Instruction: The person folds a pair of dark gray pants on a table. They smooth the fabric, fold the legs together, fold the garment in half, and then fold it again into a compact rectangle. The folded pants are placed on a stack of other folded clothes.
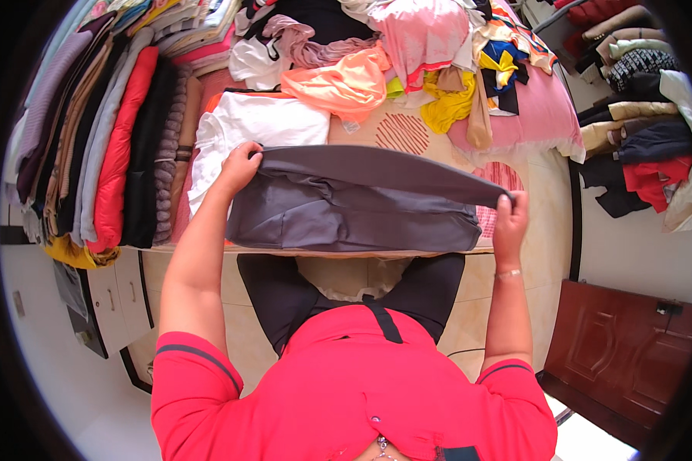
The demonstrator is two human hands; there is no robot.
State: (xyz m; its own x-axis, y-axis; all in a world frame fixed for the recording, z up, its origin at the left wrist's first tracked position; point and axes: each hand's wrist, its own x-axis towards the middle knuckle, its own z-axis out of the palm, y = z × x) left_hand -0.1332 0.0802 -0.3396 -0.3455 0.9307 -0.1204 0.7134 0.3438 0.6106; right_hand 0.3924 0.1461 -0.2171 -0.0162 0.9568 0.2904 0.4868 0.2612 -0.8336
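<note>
A dark grey garment [346, 216], which looks like trousers, lies across the near edge of the bed. One long panel of it is lifted and stretched between my hands. At its upper left corner, my left hand [241, 167] pinches the cloth. The right end of the raised panel is gripped by my right hand [508, 222], which has a bracelet at the wrist. Behind the grey cloth, and partly covered by it, lies a white T-shirt [265, 124]. An orange garment [343, 83] rests just beyond the T-shirt.
Folded clothes and a red padded jacket [130, 150] stand in a row at the left. Loose clothes, including a yellow one [452, 104], pile up at the back beside a pink pillow [539, 115]. More garments [649, 138] hang at the right, above a brown wooden door [623, 351].
</note>
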